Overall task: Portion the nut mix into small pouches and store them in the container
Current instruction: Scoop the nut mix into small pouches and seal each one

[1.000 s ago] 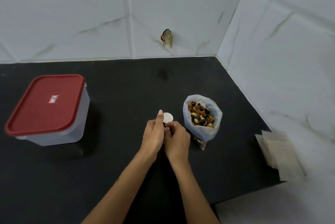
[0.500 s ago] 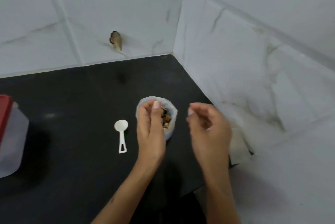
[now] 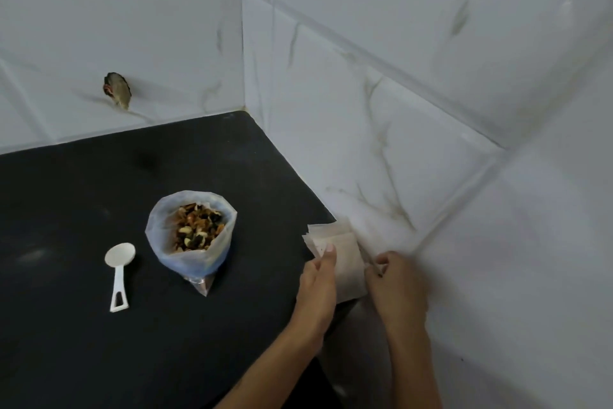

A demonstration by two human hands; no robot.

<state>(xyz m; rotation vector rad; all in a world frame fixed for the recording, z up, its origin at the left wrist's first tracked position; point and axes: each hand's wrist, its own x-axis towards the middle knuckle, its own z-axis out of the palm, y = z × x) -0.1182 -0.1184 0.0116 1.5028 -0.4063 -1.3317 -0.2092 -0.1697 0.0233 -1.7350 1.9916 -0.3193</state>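
Fingers (image 3: 329, 251) of our left hand (image 3: 316, 282) are pressing down on the near edge of the pouch stack (image 3: 345, 256), thumb on top, pinning it so that one pouch can come away alone. Our right hand (image 3: 396, 286) is curling at the stack's far side, its fingers bunched; whether they are already pinching a pouch we cannot tell, since the frame blurs there. We are keeping the stack against the wall at the table (image 3: 83, 342) edge, clear of the food. Further left the nut mix bag (image 3: 192, 236) is standing upright with its mouth rolled open, ready for scooping. Just beyond it the white spoon (image 3: 118, 271) is lying bowl-up, within easy reach. We are judging the portioning barely begun; the container is out of view.
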